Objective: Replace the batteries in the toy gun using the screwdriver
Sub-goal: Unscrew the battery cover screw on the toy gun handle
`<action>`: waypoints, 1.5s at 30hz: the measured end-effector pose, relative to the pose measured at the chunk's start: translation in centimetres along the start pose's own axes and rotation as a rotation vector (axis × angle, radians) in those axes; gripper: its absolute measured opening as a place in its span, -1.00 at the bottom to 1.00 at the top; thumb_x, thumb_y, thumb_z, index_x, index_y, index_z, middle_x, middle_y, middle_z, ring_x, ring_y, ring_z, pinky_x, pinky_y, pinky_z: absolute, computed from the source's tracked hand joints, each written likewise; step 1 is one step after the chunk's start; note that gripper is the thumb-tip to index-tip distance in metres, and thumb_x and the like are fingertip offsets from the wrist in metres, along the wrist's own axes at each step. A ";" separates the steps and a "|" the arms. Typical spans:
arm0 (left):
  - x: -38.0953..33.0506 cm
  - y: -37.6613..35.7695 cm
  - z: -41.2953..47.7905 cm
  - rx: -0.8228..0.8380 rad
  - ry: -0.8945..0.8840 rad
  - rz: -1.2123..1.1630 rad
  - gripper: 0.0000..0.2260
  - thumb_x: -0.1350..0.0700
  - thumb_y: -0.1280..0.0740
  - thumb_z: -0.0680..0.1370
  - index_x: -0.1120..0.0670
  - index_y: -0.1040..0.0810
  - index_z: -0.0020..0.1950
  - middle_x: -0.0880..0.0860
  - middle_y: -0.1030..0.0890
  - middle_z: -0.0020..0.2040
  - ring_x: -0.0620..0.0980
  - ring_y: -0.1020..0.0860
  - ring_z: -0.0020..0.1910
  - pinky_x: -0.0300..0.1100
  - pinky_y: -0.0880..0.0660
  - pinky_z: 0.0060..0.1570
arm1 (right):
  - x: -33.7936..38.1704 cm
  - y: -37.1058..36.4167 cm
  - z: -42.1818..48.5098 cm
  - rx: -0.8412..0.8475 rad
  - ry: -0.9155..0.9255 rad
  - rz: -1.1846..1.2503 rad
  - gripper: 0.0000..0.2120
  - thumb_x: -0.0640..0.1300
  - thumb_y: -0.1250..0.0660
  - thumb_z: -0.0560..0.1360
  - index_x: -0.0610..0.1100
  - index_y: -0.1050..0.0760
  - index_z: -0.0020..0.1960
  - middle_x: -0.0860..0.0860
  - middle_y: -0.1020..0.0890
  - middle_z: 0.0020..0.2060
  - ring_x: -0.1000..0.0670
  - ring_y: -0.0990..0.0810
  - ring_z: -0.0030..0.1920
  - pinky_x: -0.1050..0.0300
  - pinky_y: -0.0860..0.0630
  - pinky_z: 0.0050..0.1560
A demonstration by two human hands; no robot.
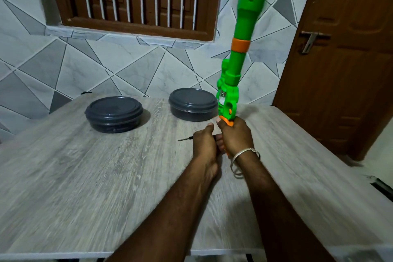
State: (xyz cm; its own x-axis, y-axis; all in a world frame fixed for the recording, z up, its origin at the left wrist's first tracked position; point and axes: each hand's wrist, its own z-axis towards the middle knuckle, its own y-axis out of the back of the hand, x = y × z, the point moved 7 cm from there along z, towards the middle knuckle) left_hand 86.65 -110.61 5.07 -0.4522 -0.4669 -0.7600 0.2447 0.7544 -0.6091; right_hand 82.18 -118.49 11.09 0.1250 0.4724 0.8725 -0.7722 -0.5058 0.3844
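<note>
**Desk:** Which step are you on?

**Operator:** An early one, by my reading. My right grip [235,136] is closed round the orange handle of the toy gun [240,66] and holds it nearly upright over the far right part of the counter [85,176], with the clear tip pointing up at the tiled wall. I can't see the battery cover from here, so I can't tell whether it is on or off.

**Desk:** And the screwdriver?

**Operator:** It's in my left grip [205,142], fingers curled round the dark handle. The thin shaft of the screwdriver [185,139] pokes out towards the left edge, low over the counter. The picture is smeared, so I can't tell whether the tip touches the surface.

**Desk:** How do the arms sit?

**Operator:** Both forearms reach forward from the near edge and converge. The two grips touch, the left one low with the thumb up, the right one slightly higher with its back towards me and a bracelet [244,151] on the wrist.

**Desk:** What does the next move need?

**Operator:** I'd say turning the gun to show the cover screw, bracing it, then bringing the tip round square onto the screw. Two lidded dark containers [113,114] [192,104] sit towards the far edge, the right one just beside the gun, so I'd keep the swing away from it.
</note>
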 end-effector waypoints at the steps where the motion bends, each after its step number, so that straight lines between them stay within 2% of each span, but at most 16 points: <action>1: 0.0 -0.2 -0.2 0.017 0.003 0.004 -0.75 0.12 -0.22 0.68 0.17 -0.56 -0.13 0.08 -0.63 -0.42 -0.05 -0.59 -0.44 -0.26 -0.52 -0.38 | 0.1 -0.2 0.1 0.005 0.018 -0.022 -0.66 0.14 -0.34 0.46 -0.16 -0.60 -0.08 -0.16 -0.69 -0.15 -0.19 -0.65 -0.10 0.04 -0.55 -0.07; 4: -0.2 0.0 -0.6 0.008 -0.017 -0.009 -0.78 0.13 -0.30 0.62 0.22 -0.66 -0.09 0.22 -0.67 -0.15 0.10 -0.63 -0.18 0.00 -0.56 0.00 | -0.2 -1.0 0.4 0.015 0.046 -0.077 -0.48 0.33 -0.23 0.28 -0.11 -0.57 -0.13 -0.17 -0.67 -0.20 -0.26 -0.66 -0.14 -0.16 -0.62 -0.09; 7: -0.3 0.3 -0.7 -0.023 0.002 -0.058 -0.84 0.19 -0.30 0.57 0.26 -0.63 -0.02 0.31 -0.64 -0.02 0.18 -0.61 -0.04 0.10 -0.53 0.13 | 0.8 -1.2 0.0 0.012 0.066 -0.130 -0.48 0.30 -0.23 0.30 -0.12 -0.59 -0.07 -0.19 -0.65 -0.13 -0.24 -0.63 -0.05 -0.08 -0.57 0.01; 15: -0.5 0.5 -1.1 0.016 0.054 -0.028 -0.85 0.41 -0.23 0.47 0.32 -0.59 -0.18 0.29 -0.55 -0.12 0.16 -0.52 -0.13 0.05 -0.46 -0.04 | 1.9 -0.9 -0.2 -0.003 0.073 -0.160 -0.60 0.21 -0.32 0.44 -0.14 -0.60 -0.03 -0.21 -0.64 -0.06 -0.25 -0.59 0.02 0.00 -0.48 -0.03; 18: -1.0 0.6 -1.1 0.034 0.006 0.032 -0.82 0.46 -0.22 0.44 0.41 -0.63 -0.13 0.33 -0.58 -0.18 0.19 -0.55 -0.16 0.00 -0.50 -0.08 | 1.2 0.0 0.1 -0.034 0.012 -0.090 -0.70 0.10 -0.39 0.48 -0.16 -0.60 -0.14 -0.17 -0.68 -0.14 -0.22 -0.60 -0.06 0.08 -0.40 -0.16; 20: -1.5 0.7 -1.3 0.025 -0.045 0.079 -0.80 0.47 -0.23 0.47 0.46 -0.61 -0.02 0.30 -0.60 -0.28 0.12 -0.58 -0.32 -0.13 -0.57 -0.23 | 0.6 0.5 0.2 -0.050 -0.044 0.007 -0.70 0.08 -0.41 0.48 -0.16 -0.58 -0.21 -0.15 -0.67 -0.24 -0.19 -0.61 -0.16 0.12 -0.43 -0.20; 22: -2.3 0.9 -1.1 0.003 -0.112 0.138 -0.85 0.45 -0.26 0.50 0.41 -0.63 -0.06 0.23 -0.59 -0.38 0.05 -0.56 -0.44 -0.21 -0.57 -0.35 | 0.0 0.6 0.2 -0.030 -0.128 0.151 -0.71 0.03 -0.45 0.47 -0.19 -0.57 -0.25 -0.14 -0.63 -0.33 -0.12 -0.58 -0.28 0.17 -0.47 -0.23; 24: -3.8 2.0 0.0 -0.088 -0.254 0.318 -0.83 0.39 -0.33 0.51 0.21 -0.69 -0.16 0.17 -0.66 -0.30 0.06 -0.60 -0.32 -0.13 -0.63 -0.17 | -1.2 0.0 0.2 0.031 -0.257 0.411 -0.71 0.01 -0.47 0.44 -0.22 -0.58 -0.24 -0.22 -0.65 -0.25 -0.13 -0.56 -0.31 0.03 -0.57 -0.17; 25: -4.9 2.6 0.7 -0.149 -0.352 0.468 -0.83 0.35 -0.37 0.51 0.14 -0.71 -0.14 0.14 -0.70 -0.21 0.06 -0.65 -0.22 -0.05 -0.65 -0.03 | -1.7 -0.4 0.0 0.070 -0.314 0.572 -0.76 -0.03 -0.43 0.48 -0.21 -0.57 -0.20 -0.23 -0.63 -0.24 -0.13 -0.55 -0.36 0.01 -0.58 -0.24; 27: -6.9 3.2 1.3 -0.220 -0.518 0.777 -0.83 0.28 -0.40 0.53 0.12 -0.72 0.06 0.12 -0.72 0.02 0.07 -0.68 -0.01 0.05 -0.62 0.14 | -2.1 -1.2 -0.7 0.170 -0.399 0.836 -0.84 -0.08 -0.29 0.59 -0.16 -0.52 -0.09 -0.16 -0.57 -0.27 -0.05 -0.52 -0.44 0.15 -0.54 -0.43; 30: -7.4 2.9 1.7 -0.274 -0.549 1.272 -0.70 0.16 -0.38 0.58 0.05 -0.61 0.32 0.10 -0.60 0.30 0.11 -0.53 0.28 0.02 -0.46 0.35 | -2.9 -1.4 -1.7 0.261 -0.481 1.037 -0.82 -0.05 -0.20 0.63 -0.15 -0.47 0.02 -0.13 -0.55 -0.22 -0.06 -0.52 -0.32 0.20 -0.57 -0.43; 33: -5.9 2.2 2.1 -0.220 -0.502 1.631 -0.68 0.13 -0.25 0.65 0.03 -0.53 0.41 0.12 -0.54 0.37 0.15 -0.41 0.37 0.03 -0.35 0.35 | -4.0 -1.7 -2.1 0.291 -0.528 1.078 -0.78 -0.02 -0.20 0.64 -0.17 -0.47 0.09 -0.13 -0.56 -0.21 -0.06 -0.54 -0.31 0.19 -0.58 -0.42; 35: -5.1 2.0 2.5 -0.216 -0.504 1.795 -0.72 0.12 -0.22 0.65 0.04 -0.57 0.33 0.12 -0.58 0.29 0.16 -0.46 0.30 0.02 -0.39 0.28 | -4.3 -1.7 -2.1 0.301 -0.514 1.059 -0.81 -0.06 -0.23 0.62 -0.18 -0.47 0.08 -0.12 -0.56 -0.23 -0.04 -0.55 -0.37 0.20 -0.56 -0.43; 38: -5.5 1.9 2.9 -0.247 -0.549 1.837 -0.79 0.12 -0.26 0.63 0.10 -0.64 0.18 0.14 -0.65 0.14 0.16 -0.57 0.15 -0.02 -0.50 0.14 | -4.1 -1.4 -1.9 0.301 -0.438 1.040 -0.95 -0.25 -0.26 0.56 -0.22 -0.48 -0.07 -0.11 -0.54 -0.29 -0.01 -0.53 -0.39 0.21 -0.52 -0.43; 40: -5.5 1.9 3.0 -0.233 -0.524 1.812 -0.81 0.10 -0.30 0.63 0.15 -0.64 0.14 0.16 -0.65 0.10 0.16 -0.59 0.11 -0.03 -0.52 0.10 | -4.1 -1.3 -1.9 0.304 -0.415 1.029 -0.90 -0.34 -0.25 0.53 -0.23 -0.48 -0.14 -0.10 -0.53 -0.30 -0.01 -0.52 -0.38 0.20 -0.51 -0.41; 45: -6.2 2.3 2.8 -0.261 -0.562 1.664 -0.79 0.13 -0.32 0.62 0.19 -0.63 0.17 0.18 -0.64 0.13 0.16 -0.59 0.13 -0.03 -0.51 0.10 | -4.9 -1.7 -2.0 0.305 -0.437 0.985 -0.91 -0.36 -0.29 0.49 -0.22 -0.51 -0.14 -0.10 -0.53 -0.29 -0.01 -0.54 -0.36 0.18 -0.52 -0.39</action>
State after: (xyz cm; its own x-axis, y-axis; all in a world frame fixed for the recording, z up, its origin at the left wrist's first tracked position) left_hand 92.39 -107.24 7.70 0.4418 0.7507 -0.4912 -0.0605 0.5712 0.8186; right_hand 81.62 -118.53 5.59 -0.2025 -0.4953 0.8448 -0.4769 -0.7035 -0.5269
